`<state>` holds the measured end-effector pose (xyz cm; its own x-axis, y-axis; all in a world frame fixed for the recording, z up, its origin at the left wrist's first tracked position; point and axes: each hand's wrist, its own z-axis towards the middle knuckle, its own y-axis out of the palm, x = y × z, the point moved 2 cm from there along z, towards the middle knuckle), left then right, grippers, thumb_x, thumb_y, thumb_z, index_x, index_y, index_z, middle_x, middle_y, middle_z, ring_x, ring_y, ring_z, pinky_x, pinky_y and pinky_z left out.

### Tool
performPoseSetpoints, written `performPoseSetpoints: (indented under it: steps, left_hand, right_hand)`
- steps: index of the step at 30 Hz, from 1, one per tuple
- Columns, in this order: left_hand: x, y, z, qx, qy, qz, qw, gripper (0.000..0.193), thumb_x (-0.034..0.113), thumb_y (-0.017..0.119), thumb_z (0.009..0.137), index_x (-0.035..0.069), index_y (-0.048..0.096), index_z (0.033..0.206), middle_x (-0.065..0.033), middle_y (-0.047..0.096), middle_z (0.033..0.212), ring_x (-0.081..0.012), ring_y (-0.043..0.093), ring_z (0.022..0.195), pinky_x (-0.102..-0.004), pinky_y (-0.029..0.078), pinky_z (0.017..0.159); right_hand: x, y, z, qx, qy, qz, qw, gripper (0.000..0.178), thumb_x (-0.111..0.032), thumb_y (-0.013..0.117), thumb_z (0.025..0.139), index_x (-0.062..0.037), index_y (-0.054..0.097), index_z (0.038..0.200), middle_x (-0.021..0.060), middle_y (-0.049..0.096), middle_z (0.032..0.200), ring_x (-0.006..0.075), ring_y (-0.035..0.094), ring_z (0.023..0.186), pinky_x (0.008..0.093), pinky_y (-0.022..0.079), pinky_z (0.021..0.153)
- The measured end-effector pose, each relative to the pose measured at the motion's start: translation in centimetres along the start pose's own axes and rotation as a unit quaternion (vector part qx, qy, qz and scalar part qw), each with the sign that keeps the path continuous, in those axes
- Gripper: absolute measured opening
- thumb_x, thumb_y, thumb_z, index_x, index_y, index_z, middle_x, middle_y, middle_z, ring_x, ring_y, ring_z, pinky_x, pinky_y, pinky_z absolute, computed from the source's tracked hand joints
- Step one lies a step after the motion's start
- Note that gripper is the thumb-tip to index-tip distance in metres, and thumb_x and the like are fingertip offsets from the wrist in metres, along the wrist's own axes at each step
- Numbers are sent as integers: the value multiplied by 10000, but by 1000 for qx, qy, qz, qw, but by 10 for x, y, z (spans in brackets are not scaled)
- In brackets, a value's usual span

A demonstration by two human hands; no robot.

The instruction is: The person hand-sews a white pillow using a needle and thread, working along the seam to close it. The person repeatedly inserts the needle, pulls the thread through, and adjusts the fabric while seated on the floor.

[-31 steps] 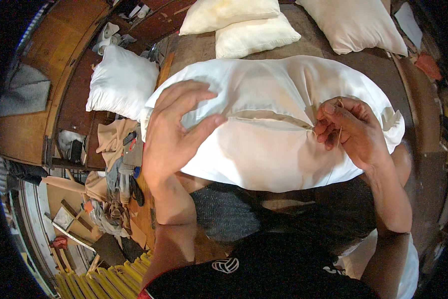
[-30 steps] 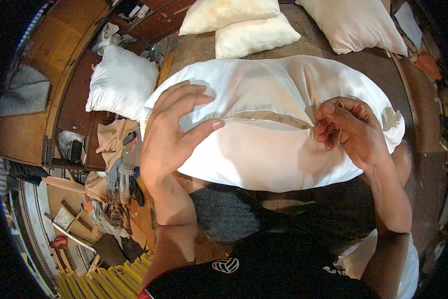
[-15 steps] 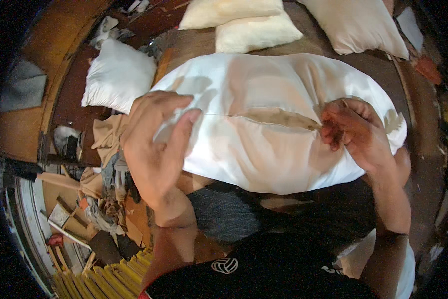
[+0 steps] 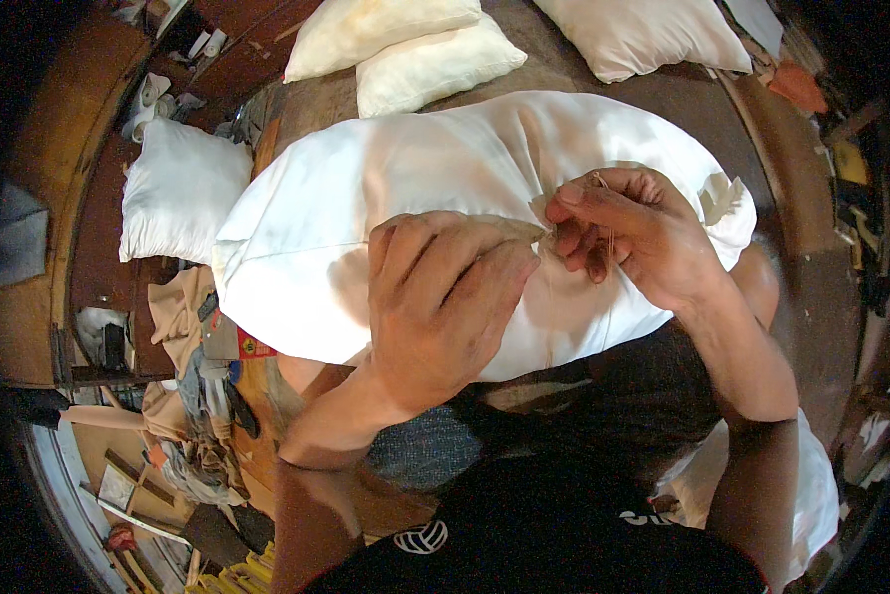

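Note:
A large, plump white cushion (image 4: 306, 233) lies across my lap, its open seam edge gathered near the middle. My left hand (image 4: 445, 297) is closed over that edge, thumb and fingers pinching the fabric; its knuckles hide most of the slit. Right beside it, my right hand (image 4: 643, 233) has curled fingers at the same edge. Fine thread (image 4: 611, 246) runs among the right fingers, looping above them and hanging down over the cushion. Whether a needle is between the fingertips is too small to tell.
Two cream pillows (image 4: 440, 77) overlap beyond the cushion, with a beige pillow (image 4: 653, 40) to their right. Another white pillow (image 4: 183, 188) rests at the left. Crumpled cloths (image 4: 180, 322) are heaped below it. White fabric (image 4: 811, 485) bulges beside my right arm.
My left hand has moved right, from hovering open over the cushion to pinching the seam beside my right hand. The slit, visible earlier, is now mostly covered. The whole view has shifted slightly.

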<state>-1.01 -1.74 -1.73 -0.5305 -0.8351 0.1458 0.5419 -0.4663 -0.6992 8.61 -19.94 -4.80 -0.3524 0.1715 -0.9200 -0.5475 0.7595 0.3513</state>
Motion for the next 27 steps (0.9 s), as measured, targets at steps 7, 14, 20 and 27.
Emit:
performPoseSetpoints:
  steps: [7,14,20,27]
  left_hand:
    - [-1,-27,3,-54,36,22,998,212,41,804,683,68,698,864,-91,662,908,-330,626,865,-427,497,775]
    - [-10,-87,-22,105,-58,-160,980,166,116,741,636,39,618,715,-104,609,777,-258,566,726,-398,440,652]
    - [-51,-217,-66,264,-100,-589,757,212,78,606,953,3,479,1104,-161,545,1079,-191,538,796,-331,514,618]
    - [-145,-347,-64,485,-146,-413,757,212,47,479,1035,-124,475,1159,-258,547,1170,-302,600,999,-413,541,911]
  right_hand:
    - [2,1,1,6,-4,2,1000,375,-354,542,1046,-13,683,1115,71,702,885,115,651,646,233,492,517]
    - [6,-5,-6,61,-90,-80,991,332,-163,438,1071,-23,569,1342,108,686,1135,118,670,722,221,524,552]
    - [7,-4,-4,51,-122,-95,987,338,-94,410,1066,-25,557,1362,95,683,1175,110,666,734,221,540,605]
    - [6,-5,-6,62,-146,-81,984,287,-108,428,1076,-14,582,1299,86,674,1105,131,665,712,255,562,583]
